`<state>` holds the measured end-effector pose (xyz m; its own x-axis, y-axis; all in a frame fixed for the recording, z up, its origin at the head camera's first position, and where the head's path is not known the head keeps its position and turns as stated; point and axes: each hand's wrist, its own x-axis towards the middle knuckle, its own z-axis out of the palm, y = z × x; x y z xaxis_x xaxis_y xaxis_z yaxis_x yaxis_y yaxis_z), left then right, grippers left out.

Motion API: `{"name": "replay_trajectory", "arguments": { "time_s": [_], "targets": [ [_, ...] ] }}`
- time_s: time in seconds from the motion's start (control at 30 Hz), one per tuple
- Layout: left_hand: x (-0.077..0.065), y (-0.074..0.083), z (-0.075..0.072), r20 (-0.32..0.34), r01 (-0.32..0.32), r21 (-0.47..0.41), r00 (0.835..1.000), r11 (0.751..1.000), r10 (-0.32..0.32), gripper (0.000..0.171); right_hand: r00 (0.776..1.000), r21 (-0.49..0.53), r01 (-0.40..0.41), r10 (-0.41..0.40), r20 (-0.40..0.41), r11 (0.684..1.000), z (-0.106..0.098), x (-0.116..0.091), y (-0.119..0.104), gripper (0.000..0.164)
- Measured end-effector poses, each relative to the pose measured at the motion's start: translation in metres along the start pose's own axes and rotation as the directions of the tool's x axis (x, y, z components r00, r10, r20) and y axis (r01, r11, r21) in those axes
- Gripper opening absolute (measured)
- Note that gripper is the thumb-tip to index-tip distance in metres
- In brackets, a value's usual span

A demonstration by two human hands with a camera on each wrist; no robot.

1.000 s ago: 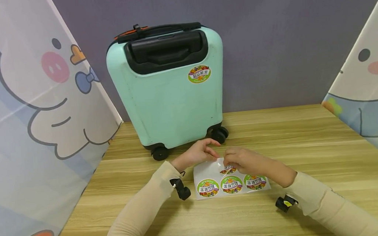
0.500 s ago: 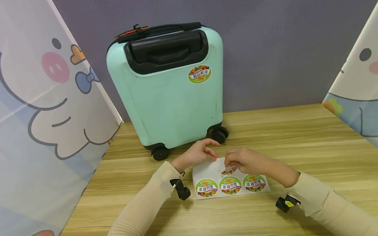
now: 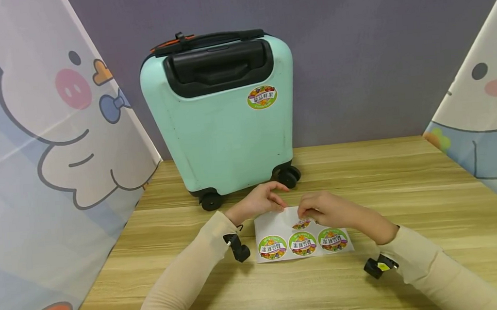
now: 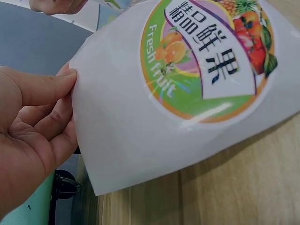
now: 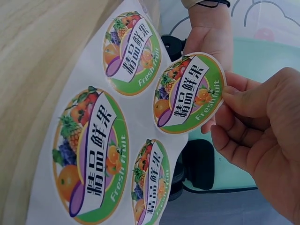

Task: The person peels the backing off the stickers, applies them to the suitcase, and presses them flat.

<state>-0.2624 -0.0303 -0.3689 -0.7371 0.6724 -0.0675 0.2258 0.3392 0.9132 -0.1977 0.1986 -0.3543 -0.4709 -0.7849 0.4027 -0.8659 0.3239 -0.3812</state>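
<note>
A white sheet of oval fruit stickers (image 3: 268,224) lies in front of the suitcase, with a row of three stickers along its near side. My left hand (image 3: 258,204) pinches the sheet's far edge between thumb and fingers; the left wrist view shows that edge raised. Between the thumb and finger of my right hand (image 3: 332,212) is one fruit sticker (image 5: 190,93), lifted at the gripped end. Whether its other end still touches the sheet I cannot tell. Part of the sheet is hidden behind the right hand.
Behind the hands stands a mint green suitcase (image 3: 229,137) with black wheels. A matching fruit sticker (image 3: 262,97) is on its upper right front. Printed cartoon cloths (image 3: 56,155) hang at both sides of the wooden table (image 3: 408,176), and a grey wall is behind.
My right hand has shifted slightly to the right with the sticker. The sheet has shifted only slightly. The left hand stays at the sheet's far edge.
</note>
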Motion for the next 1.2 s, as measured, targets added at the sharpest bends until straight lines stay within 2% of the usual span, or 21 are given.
{"name": "replay_trajectory", "arguments": {
  "time_s": [0.27,0.47,0.67,0.77,0.97,1.1,1.2],
  "targets": [
    [0.003,-0.003,0.000,-0.006,0.010,-0.013,1.000,1.000,-0.010,0.052,0.998,0.015,-0.062,0.062,-0.011,0.998,-0.004,-0.004,0.000,0.025],
    [0.004,-0.005,0.000,-0.019,0.029,-0.002,0.999,1.000,-0.029,0.053,0.982,0.026,-0.187,0.187,-0.038,0.982,-0.005,-0.006,0.000,0.023],
    [0.005,-0.005,0.001,-0.023,0.037,0.000,0.999,0.999,-0.037,0.053,0.941,0.054,-0.329,0.332,-0.064,0.943,-0.003,-0.007,0.002,0.019],
    [0.006,-0.007,0.001,-0.022,0.035,0.005,0.999,0.999,-0.034,0.052,0.914,0.080,-0.393,0.399,-0.080,0.916,-0.001,-0.007,0.002,0.018],
    [0.007,-0.009,0.001,-0.022,0.030,0.013,0.999,0.999,-0.030,0.051,0.828,0.205,-0.521,0.549,-0.112,0.828,0.002,-0.008,0.002,0.013],
    [0.005,-0.011,0.001,-0.030,0.021,0.015,0.999,1.000,-0.021,0.049,0.799,0.299,-0.533,0.587,-0.131,0.792,0.006,-0.010,0.006,0.011],
    [0.005,-0.013,0.002,-0.034,0.013,0.016,0.999,1.000,-0.013,0.048,0.791,0.348,-0.519,0.593,-0.150,0.780,0.008,-0.012,0.010,0.010]
  ]
}}
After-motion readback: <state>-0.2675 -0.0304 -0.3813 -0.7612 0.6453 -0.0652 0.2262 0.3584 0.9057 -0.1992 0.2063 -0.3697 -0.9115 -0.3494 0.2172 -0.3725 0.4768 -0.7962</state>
